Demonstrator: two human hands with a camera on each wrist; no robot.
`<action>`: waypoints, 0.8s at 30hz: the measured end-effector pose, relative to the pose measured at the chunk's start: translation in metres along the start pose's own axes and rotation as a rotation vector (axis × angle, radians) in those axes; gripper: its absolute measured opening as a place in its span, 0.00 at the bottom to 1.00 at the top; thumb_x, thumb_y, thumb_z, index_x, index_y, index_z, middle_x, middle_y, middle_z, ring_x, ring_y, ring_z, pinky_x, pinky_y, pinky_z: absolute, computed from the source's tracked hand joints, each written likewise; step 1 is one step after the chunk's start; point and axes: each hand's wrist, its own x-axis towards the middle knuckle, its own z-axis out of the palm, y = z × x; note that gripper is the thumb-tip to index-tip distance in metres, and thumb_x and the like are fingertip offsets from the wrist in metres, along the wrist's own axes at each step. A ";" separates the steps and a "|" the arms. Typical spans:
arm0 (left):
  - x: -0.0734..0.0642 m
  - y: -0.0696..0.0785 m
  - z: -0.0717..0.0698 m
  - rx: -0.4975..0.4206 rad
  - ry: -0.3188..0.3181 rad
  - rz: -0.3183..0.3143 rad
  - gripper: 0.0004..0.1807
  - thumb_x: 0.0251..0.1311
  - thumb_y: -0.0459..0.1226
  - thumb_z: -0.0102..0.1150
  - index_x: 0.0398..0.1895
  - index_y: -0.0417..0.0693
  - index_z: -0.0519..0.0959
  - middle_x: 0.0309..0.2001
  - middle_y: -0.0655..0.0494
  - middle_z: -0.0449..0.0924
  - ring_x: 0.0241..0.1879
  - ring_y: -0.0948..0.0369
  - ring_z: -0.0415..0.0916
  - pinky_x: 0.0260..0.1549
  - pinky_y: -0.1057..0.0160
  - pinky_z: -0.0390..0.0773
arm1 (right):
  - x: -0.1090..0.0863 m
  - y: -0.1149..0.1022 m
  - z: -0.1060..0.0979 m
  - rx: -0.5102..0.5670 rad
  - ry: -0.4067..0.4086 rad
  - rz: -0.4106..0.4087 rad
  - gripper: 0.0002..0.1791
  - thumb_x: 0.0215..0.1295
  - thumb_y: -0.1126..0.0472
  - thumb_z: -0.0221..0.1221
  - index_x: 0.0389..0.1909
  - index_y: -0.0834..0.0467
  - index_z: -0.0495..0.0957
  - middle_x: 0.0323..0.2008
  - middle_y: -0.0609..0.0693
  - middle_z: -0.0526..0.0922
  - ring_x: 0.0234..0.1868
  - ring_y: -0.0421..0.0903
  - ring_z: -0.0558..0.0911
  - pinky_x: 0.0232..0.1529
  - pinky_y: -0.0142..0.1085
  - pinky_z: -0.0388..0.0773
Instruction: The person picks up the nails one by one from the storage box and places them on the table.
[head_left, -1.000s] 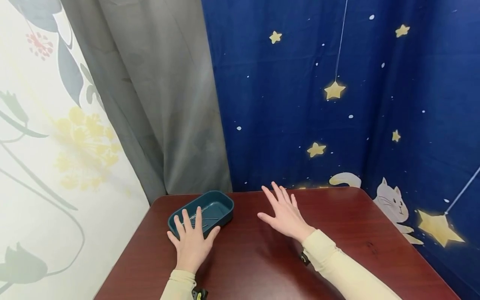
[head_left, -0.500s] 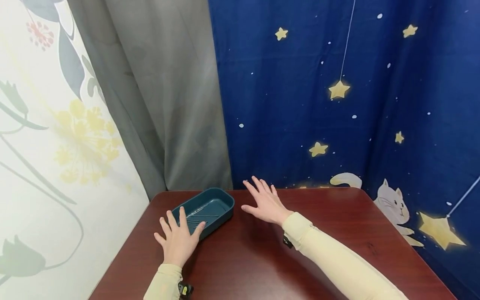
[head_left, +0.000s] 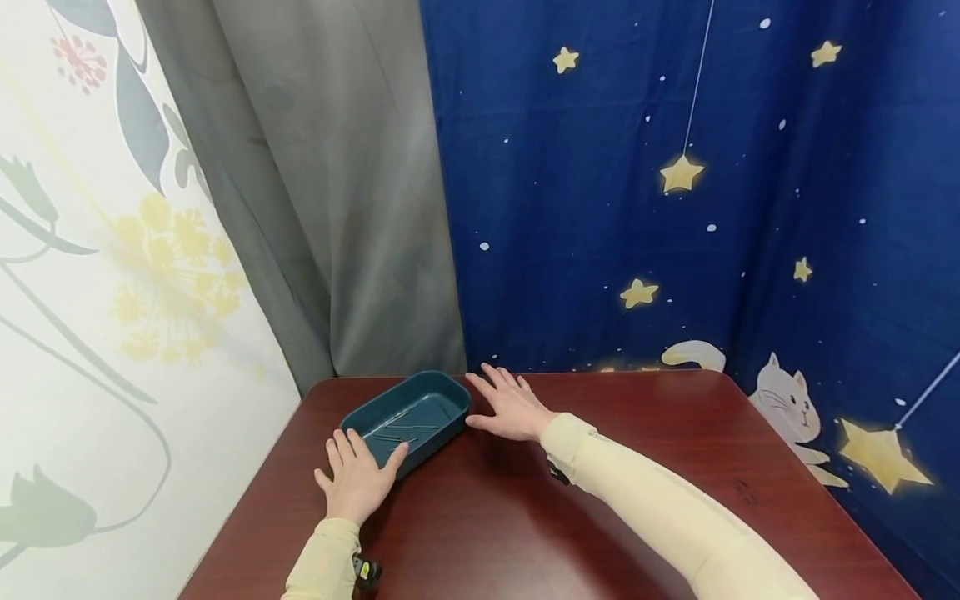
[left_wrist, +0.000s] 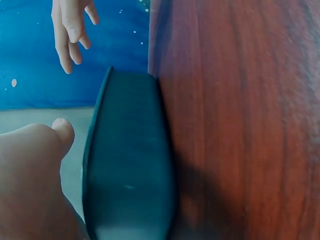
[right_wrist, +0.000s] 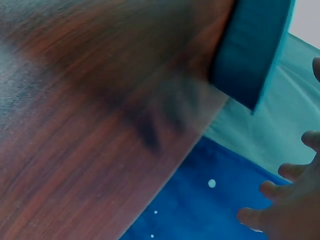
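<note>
A dark teal, oblong box [head_left: 444,429] without a lid stands on the table's back left part. Several thin, dark sticks [head_left: 411,427] lie loose on its floor. My left hand [head_left: 356,482] is at the box's near left end, fingers spread, fingertips right at the rim and thumb along the near side. My right hand [head_left: 512,410] hovers just off the box's right end, fingers extended toward it. In the left wrist view the box's side wall [left_wrist: 127,155] stands between the left thumb and the table. Neither hand grips anything.
The table [head_left: 600,500] has a dark red, wood-grain top. Behind it hang a grey curtain [head_left: 375,250] and a blue curtain [head_left: 570,208] with stars; a pale flowered panel [head_left: 150,400] rises along the left. Each wrist wears a small black device [head_left: 366,573].
My right hand has moved left, up to the box's right end. My left hand has shifted left and lowered to the box's left end. The box stays in about the same place.
</note>
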 end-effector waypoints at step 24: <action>0.003 -0.012 0.011 0.050 0.035 0.072 0.57 0.55 0.69 0.33 0.69 0.31 0.35 0.70 0.36 0.25 0.69 0.41 0.20 0.54 0.28 0.35 | 0.019 -0.011 0.024 0.021 -0.059 0.007 0.44 0.55 0.25 0.43 0.71 0.38 0.46 0.72 0.48 0.44 0.70 0.53 0.49 0.63 0.61 0.48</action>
